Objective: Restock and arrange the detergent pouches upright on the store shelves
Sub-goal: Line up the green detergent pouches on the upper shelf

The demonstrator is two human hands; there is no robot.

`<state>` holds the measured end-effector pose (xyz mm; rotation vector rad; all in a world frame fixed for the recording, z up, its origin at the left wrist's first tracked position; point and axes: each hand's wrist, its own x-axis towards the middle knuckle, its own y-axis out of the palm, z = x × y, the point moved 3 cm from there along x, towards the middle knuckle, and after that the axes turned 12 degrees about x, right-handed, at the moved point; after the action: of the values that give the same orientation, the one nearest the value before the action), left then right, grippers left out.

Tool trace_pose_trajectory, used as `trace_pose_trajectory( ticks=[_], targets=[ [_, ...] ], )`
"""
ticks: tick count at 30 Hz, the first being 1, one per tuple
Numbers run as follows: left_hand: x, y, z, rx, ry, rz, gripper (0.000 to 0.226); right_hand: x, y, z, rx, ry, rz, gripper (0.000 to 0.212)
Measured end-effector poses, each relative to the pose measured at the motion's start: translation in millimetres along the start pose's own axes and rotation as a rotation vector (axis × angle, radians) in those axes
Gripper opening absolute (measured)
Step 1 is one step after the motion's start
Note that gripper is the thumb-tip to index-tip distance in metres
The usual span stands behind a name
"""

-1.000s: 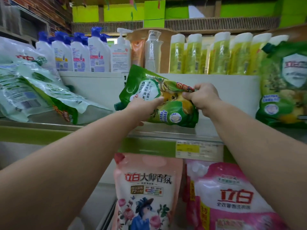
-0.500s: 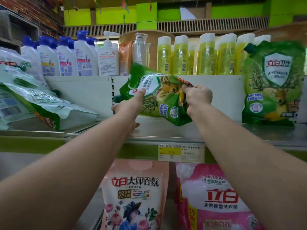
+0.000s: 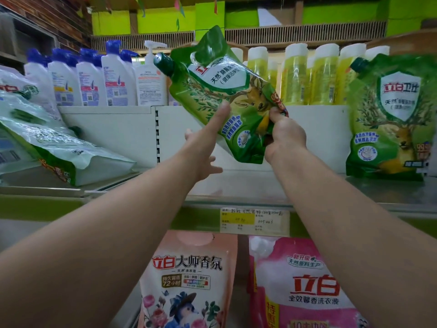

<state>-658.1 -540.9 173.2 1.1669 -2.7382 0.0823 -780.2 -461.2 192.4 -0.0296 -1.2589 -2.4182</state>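
Above the shelf [image 3: 260, 185], my right hand [image 3: 283, 136] pinches the green pouch [image 3: 224, 95] by its lower corner, my left hand [image 3: 203, 150] props it with straight spread fingers, long axis tilted, cap up-left, standing pouch [image 3: 390, 114] beyond

- Left forearm [image 3: 99, 235]: bare from the lower-left corner of the head view up to the wrist; no sleeve, cuff or glove shows along its visible length.
- Left hand [image 3: 201, 152]: bare; no ring, watch or wristband is visible on the side facing the camera.
- Right forearm [image 3: 343, 223]: bare from the lower-right edge up to the wrist, likewise without sleeve or covering.
- Right hand [image 3: 285, 138]: bare and ungloved; the wrist carries no watch, strap or bracelet.
- Fingernails: too small and blurred to describe.
- Clothing: none enters the frame; only the two arms are in view.
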Motion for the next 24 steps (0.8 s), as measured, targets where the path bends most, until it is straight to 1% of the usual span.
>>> trace_pose_trajectory(
  ticks=[2,5,6,9,10,15,16,18,21,22,24],
  targets=[
    [1.2,10.3,-4.8,-0.006,0.043,-0.007,0.148,0.7,-0.9,-1.3,-0.002,0.006,-0.009,0.015],
    [7.5,18.6,-6.1,-0.089,0.04,-0.065,0.143,-0.2,-2.1,-1.6,-0.037,0.007,-0.021,0.017],
    [8.9,19.5,-4.4,-0.12,0.037,-0.089,0.135,-1.5,-2.4,-1.5,-0.049,0.006,-0.023,0.017],
    [10.8,18.1,-1.5,-0.175,0.055,-0.143,0.098,-1.8,-2.6,-2.9,-0.078,-0.001,-0.013,0.017],
    [13.8,16.4,-0.2,-0.185,0.056,-0.154,0.089,-2.0,-2.6,-3.3,-0.082,0.001,-0.008,0.016],
    [21.7,4.2,-0.8,-0.252,0.106,-0.217,0.059,0.5,-2.2,-5.9,-0.152,0.053,0.012,0.013],
    [23.0,1.5,-0.8,-0.272,0.123,-0.236,0.058,0.5,-2.3,-6.7,-0.178,0.085,0.02,0.014],
    [27.0,-3.5,-0.9,-0.313,0.17,-0.265,0.061,-0.4,-3.2,-8.4,-0.253,0.16,0.042,0.025],
    [26.6,-7.9,-1.5,-0.312,0.198,-0.312,0.06,-7.2,-5.3,-6.2,-0.418,0.22,0.056,0.033],
    [25.6,-8.2,-2.3,-0.303,0.204,-0.317,0.058,-10.5,-6.3,-3.6,-0.476,0.229,0.058,0.032],
    [23.9,-7.2,-5.0,-0.279,0.232,-0.305,0.055,-17.6,-8.2,1.6,-0.564,0.235,0.07,0.02]
  ],
)
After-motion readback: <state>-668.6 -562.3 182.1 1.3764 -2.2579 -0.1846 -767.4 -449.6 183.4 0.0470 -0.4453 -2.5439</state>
